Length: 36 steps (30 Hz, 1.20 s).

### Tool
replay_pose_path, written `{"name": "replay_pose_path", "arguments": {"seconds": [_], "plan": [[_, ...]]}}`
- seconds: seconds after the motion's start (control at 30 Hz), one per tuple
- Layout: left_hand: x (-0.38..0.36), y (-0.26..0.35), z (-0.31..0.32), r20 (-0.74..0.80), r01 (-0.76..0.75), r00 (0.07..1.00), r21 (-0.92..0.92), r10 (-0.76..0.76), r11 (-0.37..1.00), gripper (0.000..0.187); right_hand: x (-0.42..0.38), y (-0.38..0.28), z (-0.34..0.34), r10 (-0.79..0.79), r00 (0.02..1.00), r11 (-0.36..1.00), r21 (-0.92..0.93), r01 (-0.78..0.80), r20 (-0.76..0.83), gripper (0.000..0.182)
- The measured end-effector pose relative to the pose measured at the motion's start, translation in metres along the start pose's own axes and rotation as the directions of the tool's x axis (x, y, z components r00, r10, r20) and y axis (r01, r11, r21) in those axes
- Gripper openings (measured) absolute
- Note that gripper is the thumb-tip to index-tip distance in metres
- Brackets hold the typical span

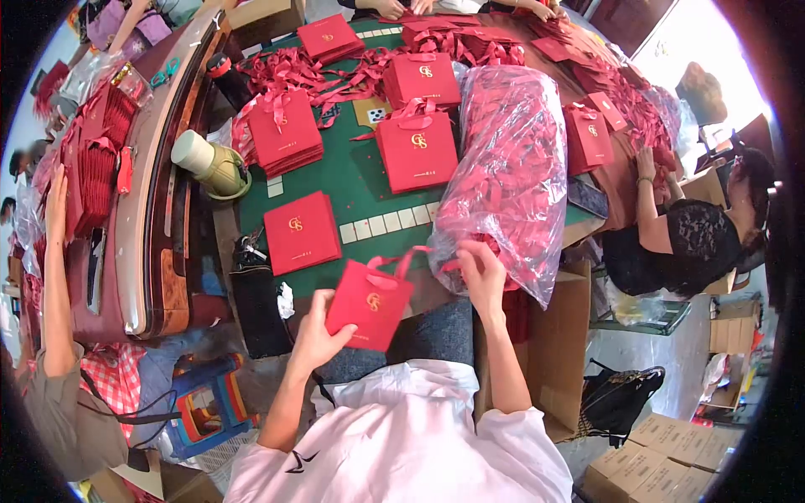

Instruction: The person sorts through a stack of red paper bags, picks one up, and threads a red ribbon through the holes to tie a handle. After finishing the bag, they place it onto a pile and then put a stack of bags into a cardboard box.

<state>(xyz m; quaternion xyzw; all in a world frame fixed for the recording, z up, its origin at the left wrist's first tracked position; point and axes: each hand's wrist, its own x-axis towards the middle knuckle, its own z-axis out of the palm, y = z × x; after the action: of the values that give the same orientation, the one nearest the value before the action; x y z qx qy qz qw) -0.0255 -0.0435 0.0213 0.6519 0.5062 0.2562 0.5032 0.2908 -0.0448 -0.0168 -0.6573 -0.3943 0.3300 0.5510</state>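
Observation:
My left hand holds a small red gift bag with a gold logo, thumb on its front, tilted over my lap. The bag's pink ribbon handle loops up to the right. My right hand is beside that ribbon, at the open lower end of a clear plastic sack full of red ribbons; its thumb and fingertips are close together, and what they pinch is too small to make out. Left of the sack, stacks of red bags lie on the green table top.
A row of white cards lies on the table. A cream cup and a dark bottle stand at the left edge. A phone is right of the sack. People sit at the right, left and far side. Cardboard box beside my right arm.

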Motion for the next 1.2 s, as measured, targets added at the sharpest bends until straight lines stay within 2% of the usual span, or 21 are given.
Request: {"name": "replay_pose_path", "arguments": {"seconds": [0.07,0.1,0.13,0.17,0.2,0.23,0.27,0.33,0.37,0.5,0.6,0.8,0.87,0.9,0.97,1.0,1.1,1.2], "plan": [[-0.001,0.014,-0.002,-0.167,-0.032,0.985,0.003,0.032,0.999,0.052,-0.007,0.011,-0.012,-0.232,0.969,0.913,-0.326,0.246,0.079,0.013],[0.000,0.024,-0.002,-0.167,-0.031,0.985,0.003,0.031,1.000,0.052,-0.011,-0.001,-0.014,-0.211,0.965,0.884,-0.390,0.257,0.158,0.016],[0.001,0.033,0.000,-0.218,-0.136,0.958,0.234,0.188,0.963,0.047,-0.014,-0.004,-0.013,-0.208,0.965,0.886,-0.388,0.255,0.159,0.016],[0.002,0.040,0.004,-0.230,-0.216,0.908,0.457,0.350,0.863,0.043,-0.016,-0.007,-0.010,-0.295,0.927,0.783,-0.499,0.373,0.231,0.019],[0.004,0.041,0.011,-0.225,-0.281,0.878,0.470,0.422,0.836,0.041,-0.018,-0.008,-0.007,-0.365,0.876,0.651,-0.587,0.482,0.314,0.022],[0.004,0.039,0.019,-0.186,-0.298,0.874,0.522,0.448,0.799,0.045,-0.019,-0.004,-0.002,-0.301,0.900,0.684,-0.586,0.434,0.315,0.020],[0.001,0.037,0.028,-0.146,-0.315,0.870,0.572,0.472,0.757,0.049,-0.019,0.001,0.000,-0.302,0.898,0.687,-0.581,0.438,0.320,0.020],[-0.005,0.033,0.050,-0.073,-0.322,0.893,0.587,0.445,0.742,0.051,-0.018,0.009,0.003,-0.319,0.887,0.626,-0.628,0.463,0.335,0.014],[-0.009,0.030,0.059,-0.025,-0.337,0.902,0.583,0.430,0.740,0.054,-0.018,0.010,0.003,-0.326,0.883,0.639,-0.610,0.469,0.337,0.012],[-0.011,0.009,0.089,0.153,-0.356,0.931,0.581,0.332,0.732,0.063,-0.020,0.012,0.001,-0.347,0.881,0.602,-0.644,0.472,0.322,0.016],[-0.006,-0.003,0.097,0.162,-0.349,0.937,0.520,0.310,0.779,0.062,-0.022,0.008,-0.001,-0.344,0.887,0.610,-0.646,0.460,0.306,0.016],[0.048,-0.010,0.095,0.156,-0.422,0.895,0.597,0.418,0.682,0.054,-0.020,0.015,0.001,-0.325,0.881,0.588,-0.657,0.472,0.343,0.016],[0.062,-0.010,0.094,0.197,-0.496,0.853,0.598,0.484,0.630,0.056,-0.024,0.003,0.002,-0.439,0.833,0.594,-0.586,0.551,0.337,0.017],[0.066,-0.010,0.094,0.197,-0.498,0.850,0.604,0.488,0.622,0.059,-0.028,-0.001,0.003,-0.437,0.833,0.595,-0.586,0.550,0.338,0.017],[0.069,-0.010,0.092,0.203,-0.489,0.857,0.607,0.473,0.626,0.059,-0.043,-0.009,0.005,-0.359,0.858,0.639,-0.574,0.513,0.367,0.016],[0.069,-0.009,0.091,0.210,-0.481,0.864,0.611,0.457,0.629,0.058,-0.051,-0.017,0.010,-0.367,0.870,0.691,-0.529,0.492,0.330,0.015],[0.071,-0.009,0.086,0.185,-0.423,0.899,0.603,0.398,0.676,0.057,-0.072,-0.020,0.027,-0.250,0.922,0.860,-0.370,0.352,0.296,0.012],[0.069,-0.005,0.081,0.134,-0.340,0.935,0.600,0.328,0.724,0.049,-0.079,-0.017,0.041,-0.161,0.952,0.891,-0.377,0.254,0.261,0.011]]}}
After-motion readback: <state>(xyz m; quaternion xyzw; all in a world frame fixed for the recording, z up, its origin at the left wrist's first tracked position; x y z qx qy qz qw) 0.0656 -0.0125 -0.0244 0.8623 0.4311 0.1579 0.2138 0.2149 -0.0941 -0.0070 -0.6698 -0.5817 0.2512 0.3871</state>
